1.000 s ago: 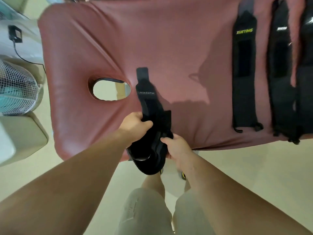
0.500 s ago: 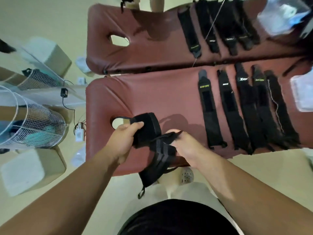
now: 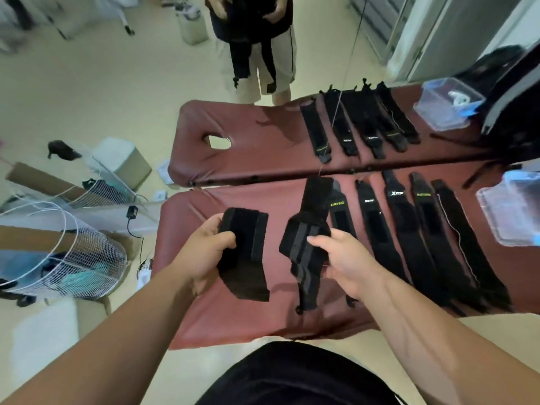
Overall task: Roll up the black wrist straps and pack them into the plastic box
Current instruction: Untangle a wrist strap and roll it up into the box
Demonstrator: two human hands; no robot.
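Observation:
My left hand (image 3: 204, 252) grips a folded black wrist strap (image 3: 245, 249), held above the near maroon table (image 3: 233, 323). My right hand (image 3: 344, 264) pinches a second black strap with grey stripes (image 3: 306, 241); its upper end stands up and its lower end hangs toward the table. Several more black straps (image 3: 415, 235) lie flat in a row to the right. A clear plastic box (image 3: 511, 214) sits at the table's right edge, partly cut off by the frame.
A second maroon table (image 3: 257, 153) behind holds several straps (image 3: 359, 127) and another plastic box (image 3: 447, 103). A person in shorts (image 3: 254, 39) stands beyond it holding straps. A wire-mesh fan (image 3: 73, 252) and boxes stand on the floor at left.
My hands have drawn apart, each now with its own strap, where earlier they worked one bundle together. The view has lifted, showing the far table and the other person.

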